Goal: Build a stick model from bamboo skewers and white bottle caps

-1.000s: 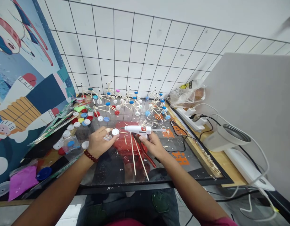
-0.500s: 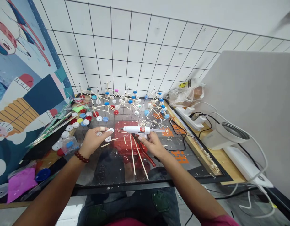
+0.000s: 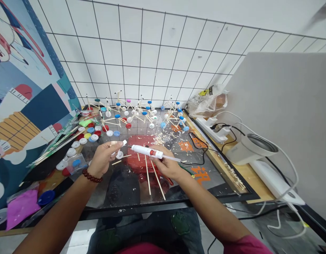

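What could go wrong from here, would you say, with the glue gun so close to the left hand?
The nozzle of the glue gun points towards the white bottle cap pinched in the left hand; if hot, it might burn that hand. The black cord looped near the right hand might snag. Scattered wood scraps might stick to any dripped glue.

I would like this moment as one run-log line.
Left hand: pinches small white plastic cap | Right hand: holds white plastic glue gun, nozzle near cap | Nearby: thin pale wooden sticks

White tiled wall (image 3: 152,31), cartoon-printed panel (image 3: 33,116) at left, plain pale partition (image 3: 282,98) at right; grey floor (image 3: 251,222)
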Tool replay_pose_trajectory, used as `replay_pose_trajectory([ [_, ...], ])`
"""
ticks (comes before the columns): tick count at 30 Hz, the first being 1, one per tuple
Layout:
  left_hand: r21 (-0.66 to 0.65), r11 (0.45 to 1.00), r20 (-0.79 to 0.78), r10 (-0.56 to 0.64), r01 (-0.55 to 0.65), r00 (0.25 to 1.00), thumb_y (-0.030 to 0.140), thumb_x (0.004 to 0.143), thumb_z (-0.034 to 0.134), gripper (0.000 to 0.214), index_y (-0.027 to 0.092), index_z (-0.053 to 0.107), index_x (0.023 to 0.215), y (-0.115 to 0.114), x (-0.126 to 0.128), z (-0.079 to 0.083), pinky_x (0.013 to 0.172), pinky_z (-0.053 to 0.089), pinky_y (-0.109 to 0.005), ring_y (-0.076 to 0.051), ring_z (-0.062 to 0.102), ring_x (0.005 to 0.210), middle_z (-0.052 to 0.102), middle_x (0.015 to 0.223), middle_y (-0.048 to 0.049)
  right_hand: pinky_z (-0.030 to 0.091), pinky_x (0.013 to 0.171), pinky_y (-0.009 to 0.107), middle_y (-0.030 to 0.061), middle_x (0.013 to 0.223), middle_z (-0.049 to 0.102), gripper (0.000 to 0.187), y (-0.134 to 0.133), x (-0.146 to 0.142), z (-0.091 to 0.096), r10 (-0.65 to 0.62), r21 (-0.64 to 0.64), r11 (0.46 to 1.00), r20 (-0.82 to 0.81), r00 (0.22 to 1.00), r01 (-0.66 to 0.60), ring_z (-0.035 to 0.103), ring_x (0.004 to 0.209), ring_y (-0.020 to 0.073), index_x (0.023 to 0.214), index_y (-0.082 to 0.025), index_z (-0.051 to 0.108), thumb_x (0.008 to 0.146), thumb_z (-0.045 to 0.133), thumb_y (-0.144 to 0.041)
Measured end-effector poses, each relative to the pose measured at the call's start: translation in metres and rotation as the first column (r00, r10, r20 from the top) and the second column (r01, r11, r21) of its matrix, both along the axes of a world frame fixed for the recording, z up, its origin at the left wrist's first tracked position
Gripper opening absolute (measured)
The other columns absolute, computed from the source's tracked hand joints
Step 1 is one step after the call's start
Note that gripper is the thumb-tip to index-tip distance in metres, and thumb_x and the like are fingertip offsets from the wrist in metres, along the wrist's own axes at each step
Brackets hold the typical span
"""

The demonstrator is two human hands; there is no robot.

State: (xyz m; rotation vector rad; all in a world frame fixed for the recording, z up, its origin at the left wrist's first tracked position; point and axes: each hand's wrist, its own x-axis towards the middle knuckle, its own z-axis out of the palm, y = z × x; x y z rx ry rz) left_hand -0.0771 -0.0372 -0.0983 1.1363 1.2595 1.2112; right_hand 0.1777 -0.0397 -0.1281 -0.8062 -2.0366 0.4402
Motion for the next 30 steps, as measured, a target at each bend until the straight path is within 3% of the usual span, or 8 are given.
replay_pose_trajectory([
  [3, 0.303, 0.949, -0.32, 0.183, -0.082, 0.93, 0.041, 0.069, 0.075, 0.028, 0.016, 0.072, 0.081, 0.001, -0.003, -0.001, 0.045, 0.035, -0.024, -0.01, 0.045, 0.05, 0.052, 0.06, 0.0013, 0.05, 0.087, 0.041, 0.0091, 0.104, 0.068, 0.027, 0.003, 0.0, -0.002, -0.039, -0.149, 0.989, -0.12, 0.992, 0.021, 0.064, 0.096, 0.0247, 0.112, -0.02, 0.062, 0.091, 0.055, -0.035],
  [6, 0.628, 0.776, -0.567, 0.408, 0.054, 0.716, 0.034, 0.072, 0.073, 0.024, 0.016, 0.074, 0.087, 0.001, -0.008, -0.003, 0.062, 0.046, -0.028, -0.016, 0.058, 0.067, 0.061, 0.072, -0.0024, 0.051, 0.086, 0.04, 0.0078, 0.1, 0.07, 0.031, 0.008, 0.002, -0.005, -0.055, -0.282, 0.959, -0.217, 0.975, -0.009, 0.065, 0.093, 0.0246, 0.111, -0.017, 0.064, 0.09, 0.056, -0.039],
  [8, 0.716, 0.679, -0.617, 0.506, 0.163, 0.603, 0.033, 0.075, 0.072, 0.023, 0.016, 0.074, 0.09, 0.0, -0.011, -0.006, 0.064, 0.047, -0.027, -0.017, 0.061, 0.069, 0.063, 0.075, -0.0034, 0.051, 0.085, 0.039, 0.007, 0.098, 0.07, 0.031, 0.01, 0.004, -0.007, -0.056, -0.307, 0.951, -0.224, 0.973, -0.016, 0.065, 0.089, 0.024, 0.111, -0.017, 0.065, 0.089, 0.057, -0.038],
  [12, 0.726, 0.608, -0.682, 0.578, 0.321, 0.447, 0.034, 0.078, 0.071, 0.023, 0.02, 0.073, 0.096, -0.002, -0.011, -0.01, 0.059, 0.045, -0.024, -0.015, 0.064, 0.069, 0.066, 0.08, -0.0024, 0.051, 0.082, 0.037, 0.0056, 0.095, 0.07, 0.03, 0.009, 0.005, -0.008, -0.019, -0.286, 0.958, -0.13, 0.991, -0.019, 0.064, 0.086, 0.0223, 0.111, -0.018, 0.064, 0.089, 0.056, -0.036],
  [16, 0.699, 0.557, -0.712, 0.601, 0.448, 0.364, 0.033, 0.081, 0.069, 0.019, 0.02, 0.071, 0.094, -0.008, -0.007, -0.011, 0.057, 0.044, -0.024, -0.015, 0.063, 0.067, 0.067, 0.079, -0.0022, 0.048, 0.088, 0.038, 0.0071, 0.104, 0.068, 0.025, 0.006, 0.004, -0.006, 0.04, -0.187, 0.981, -0.025, 0.999, -0.044, 0.062, 0.095, 0.0229, 0.109, -0.019, 0.063, 0.091, 0.053, -0.035],
  [25, 0.693, 0.496, -0.705, 0.62, 0.524, 0.345, 0.031, 0.081, 0.069, 0.014, 0.018, 0.067, 0.086, -0.01, -0.004, -0.015, 0.058, 0.044, -0.025, -0.014, 0.062, 0.066, 0.067, 0.077, -0.0026, 0.049, 0.088, 0.04, 0.0091, 0.106, 0.067, 0.023, 0.004, 0.004, -0.002, 0.09, -0.077, 0.994, 0.161, 0.983, -0.078, 0.062, 0.098, 0.0235, 0.113, -0.021, 0.058, 0.095, 0.049, -0.03],
  [30, 0.68, 0.444, -0.697, 0.638, 0.584, 0.328, 0.03, 0.082, 0.067, 0.013, 0.018, 0.066, 0.083, -0.008, -0.005, -0.014, 0.056, 0.043, -0.025, -0.014, 0.061, 0.064, 0.067, 0.075, -0.0028, 0.049, 0.089, 0.043, 0.0112, 0.107, 0.067, 0.026, 0.001, 0.004, 0.003, 0.057, 0.002, 0.998, 0.251, 0.966, -0.059, 0.061, 0.1, 0.0261, 0.118, -0.019, 0.055, 0.094, 0.047, -0.026],
])
